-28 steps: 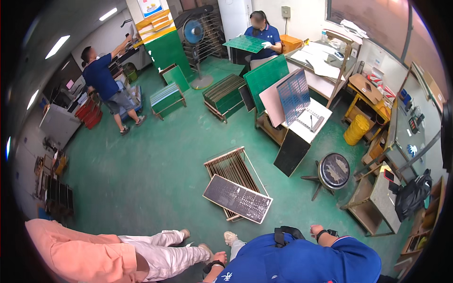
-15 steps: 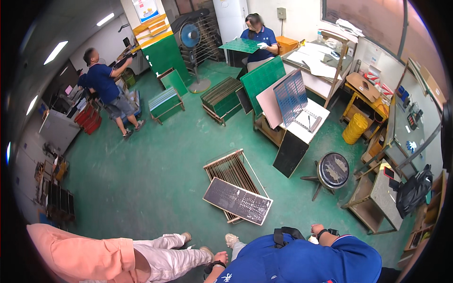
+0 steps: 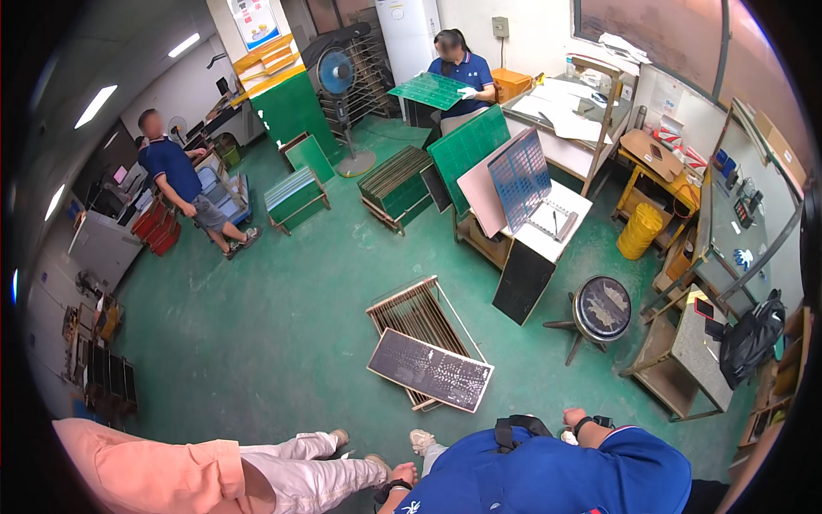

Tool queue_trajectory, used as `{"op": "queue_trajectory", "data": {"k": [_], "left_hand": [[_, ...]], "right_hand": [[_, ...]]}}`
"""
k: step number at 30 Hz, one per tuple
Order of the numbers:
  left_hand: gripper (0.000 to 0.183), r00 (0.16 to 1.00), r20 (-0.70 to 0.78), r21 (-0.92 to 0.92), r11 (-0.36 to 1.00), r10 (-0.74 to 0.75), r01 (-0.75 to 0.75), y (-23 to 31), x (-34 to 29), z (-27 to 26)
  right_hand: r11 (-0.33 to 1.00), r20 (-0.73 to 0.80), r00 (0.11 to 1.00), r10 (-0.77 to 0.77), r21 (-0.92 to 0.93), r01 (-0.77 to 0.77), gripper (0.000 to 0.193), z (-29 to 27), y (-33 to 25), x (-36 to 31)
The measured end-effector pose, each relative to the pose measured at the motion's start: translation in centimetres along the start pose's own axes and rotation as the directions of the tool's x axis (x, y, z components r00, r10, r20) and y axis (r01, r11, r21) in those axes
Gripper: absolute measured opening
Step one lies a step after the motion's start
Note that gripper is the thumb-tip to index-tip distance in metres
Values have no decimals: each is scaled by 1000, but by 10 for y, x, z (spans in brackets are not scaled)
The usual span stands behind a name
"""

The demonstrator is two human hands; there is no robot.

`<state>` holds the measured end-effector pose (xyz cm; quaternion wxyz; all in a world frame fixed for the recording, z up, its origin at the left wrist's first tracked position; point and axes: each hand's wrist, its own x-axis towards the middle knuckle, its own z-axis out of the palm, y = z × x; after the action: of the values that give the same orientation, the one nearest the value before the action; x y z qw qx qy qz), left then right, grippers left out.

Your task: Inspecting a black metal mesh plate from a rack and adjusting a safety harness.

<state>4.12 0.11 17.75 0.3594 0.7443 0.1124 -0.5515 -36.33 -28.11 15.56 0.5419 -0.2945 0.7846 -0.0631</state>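
Note:
My left hand (image 3: 403, 474) hangs low at my left side, a black band round its wrist. Its fingers look loosely curled, and I see nothing in them. On the other side of my blue shirt, my right hand (image 3: 573, 417) is also curled, with a black device strapped at the wrist. A small white patch, too hidden to name, shows just below it. Both hands are apart from the furniture. On the floor ahead lies a slatted wooden rack (image 3: 419, 313), with a dark, speckled rectangular board (image 3: 431, 370) lying tilted across its near end.
A person in an orange top (image 3: 154, 467) is close at my left. A round stool (image 3: 601, 308), a white-topped bench (image 3: 552, 227) with panels and a grey side table (image 3: 693, 351) stand right. Farther off, a seated gloved person (image 3: 467, 77) holds a green panel; another person (image 3: 184, 171) stands left.
The standing person at the far left has turned and lowered an outstretched arm, uncovering a blue cart. The view has shifted slightly. My hands keep about the same pose.

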Motion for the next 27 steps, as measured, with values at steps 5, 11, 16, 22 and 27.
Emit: {"op": "queue_trajectory", "data": {"k": [5,11,16,22,27], "left_hand": [[22,999,29,-42,999,-25,26,0,1,-1],[21,1000,1,-41,999,-26,26,-2,0,3],[21,999,-36,-51,998,-27,25,-2,0,6],[23,1000,-12,-82,997,-13,12,-11,8,4],[24,999,-49,-47,999,0,-2,-6,3,7]], "right_hand": [[1000,2,1000,1,0,-1,19,0,-1,-5],[1000,-3,1000,5,7,-5,18,3,-4,-4],[1000,-17,1000,20,25,-20,18,4,-8,-11],[1000,6,1000,-9,7,9,18,2,0,3],[1000,10,1000,-9,-5,9,18,2,3,7]]}}
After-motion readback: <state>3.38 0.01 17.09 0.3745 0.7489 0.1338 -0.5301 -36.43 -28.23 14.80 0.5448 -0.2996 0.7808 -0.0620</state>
